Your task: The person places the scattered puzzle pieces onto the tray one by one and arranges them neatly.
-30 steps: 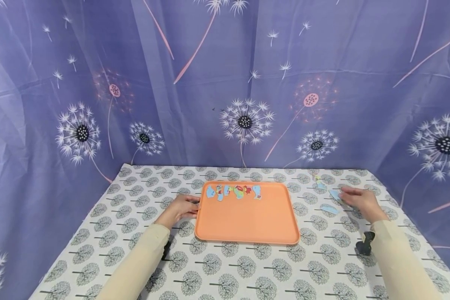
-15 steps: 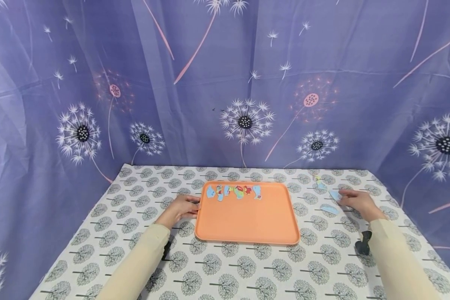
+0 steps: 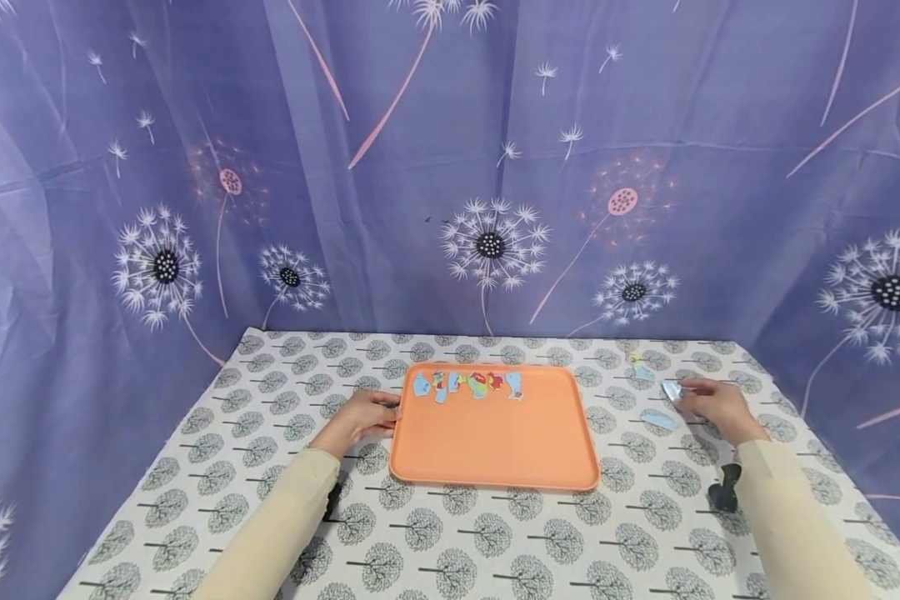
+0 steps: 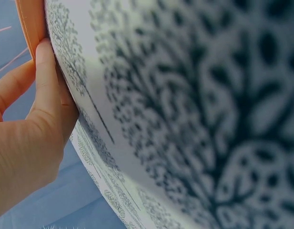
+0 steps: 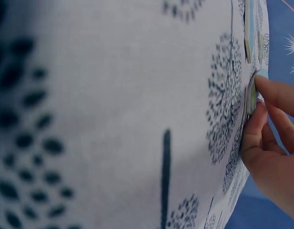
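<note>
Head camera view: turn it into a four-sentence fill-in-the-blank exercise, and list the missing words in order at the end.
1. The tray is ____ in colour.
2. The hand at the tray's edge is the ____ one.
3. The right hand pinches a light ____ piece.
4. The pattern printed on the tablecloth shows grey ____.

Missing words: orange; left; blue; trees.

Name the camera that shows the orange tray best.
The head view: almost the whole orange tray shows. Left wrist view: only a strip of it, at the left hand. Right wrist view: none.
</note>
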Available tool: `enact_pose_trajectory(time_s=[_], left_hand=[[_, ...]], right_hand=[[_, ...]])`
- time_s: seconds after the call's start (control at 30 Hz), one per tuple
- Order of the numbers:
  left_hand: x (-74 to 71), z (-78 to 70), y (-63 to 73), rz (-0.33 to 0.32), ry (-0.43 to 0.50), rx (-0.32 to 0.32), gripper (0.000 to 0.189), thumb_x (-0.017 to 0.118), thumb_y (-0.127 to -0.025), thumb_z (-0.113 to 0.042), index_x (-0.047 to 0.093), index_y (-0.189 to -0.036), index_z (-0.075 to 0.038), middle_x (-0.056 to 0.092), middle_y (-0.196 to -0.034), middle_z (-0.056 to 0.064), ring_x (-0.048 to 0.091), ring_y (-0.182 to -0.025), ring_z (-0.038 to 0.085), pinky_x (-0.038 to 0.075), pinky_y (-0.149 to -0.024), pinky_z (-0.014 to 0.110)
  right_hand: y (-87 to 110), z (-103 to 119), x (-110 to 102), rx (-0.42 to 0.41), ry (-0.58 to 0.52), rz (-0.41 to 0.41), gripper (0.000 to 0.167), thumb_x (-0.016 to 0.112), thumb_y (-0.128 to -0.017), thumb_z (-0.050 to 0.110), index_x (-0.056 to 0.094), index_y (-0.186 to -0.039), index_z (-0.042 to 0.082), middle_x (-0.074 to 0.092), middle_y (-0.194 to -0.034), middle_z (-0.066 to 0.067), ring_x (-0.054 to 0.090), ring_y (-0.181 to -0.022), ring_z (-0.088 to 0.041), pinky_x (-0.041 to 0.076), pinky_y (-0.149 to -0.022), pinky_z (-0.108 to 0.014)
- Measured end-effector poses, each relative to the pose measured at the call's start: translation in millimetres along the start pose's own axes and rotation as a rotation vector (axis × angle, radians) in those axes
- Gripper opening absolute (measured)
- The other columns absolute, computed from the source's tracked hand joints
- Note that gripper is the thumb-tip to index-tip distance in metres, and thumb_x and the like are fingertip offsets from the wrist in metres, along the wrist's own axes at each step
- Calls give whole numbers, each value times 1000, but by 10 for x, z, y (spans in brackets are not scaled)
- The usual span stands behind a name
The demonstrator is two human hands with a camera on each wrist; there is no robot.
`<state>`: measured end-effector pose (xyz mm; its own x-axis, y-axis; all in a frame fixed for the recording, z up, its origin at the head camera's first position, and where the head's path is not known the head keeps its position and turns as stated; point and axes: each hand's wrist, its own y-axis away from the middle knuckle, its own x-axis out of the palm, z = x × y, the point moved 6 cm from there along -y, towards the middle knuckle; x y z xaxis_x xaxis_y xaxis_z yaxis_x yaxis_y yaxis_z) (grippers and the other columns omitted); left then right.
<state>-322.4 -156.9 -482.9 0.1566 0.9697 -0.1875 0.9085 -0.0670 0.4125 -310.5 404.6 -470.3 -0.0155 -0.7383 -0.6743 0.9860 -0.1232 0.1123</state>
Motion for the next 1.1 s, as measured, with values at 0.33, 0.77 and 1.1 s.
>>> enact_pose_trajectory(time_s=[0.33, 0.77, 1.1], left_hand=[[14, 13, -12, 9, 2, -7, 42, 65, -87, 5, 56, -128, 7, 69, -84, 17, 67, -66, 18, 63, -68, 30], [-1, 17, -7, -4, -5, -1, 41, 65, -88, 5, 57, -128, 5, 69, -85, 17, 68, -67, 18, 63, -69, 30], [-3, 8, -7, -5, -4, -8, 40, 65, -88, 5, 58, -127, 4, 69, -85, 17, 68, -67, 17, 63, -69, 30]], right_hand=[[4, -61, -41, -12, -59, -92, 55, 64, -92, 28, 51, -131, -9, 64, -109, -21, 61, -73, -7, 56, -61, -23], [10, 75, 3, 37, -256, 11, 69, 66, -92, 36, 40, -142, -4, 62, -88, 17, 63, -79, -1, 58, -72, -22], [-15, 392, 154, 22, -406, 115, 69, 68, -91, 30, 38, -144, -2, 60, -103, 15, 62, -89, 1, 56, -87, -21]])
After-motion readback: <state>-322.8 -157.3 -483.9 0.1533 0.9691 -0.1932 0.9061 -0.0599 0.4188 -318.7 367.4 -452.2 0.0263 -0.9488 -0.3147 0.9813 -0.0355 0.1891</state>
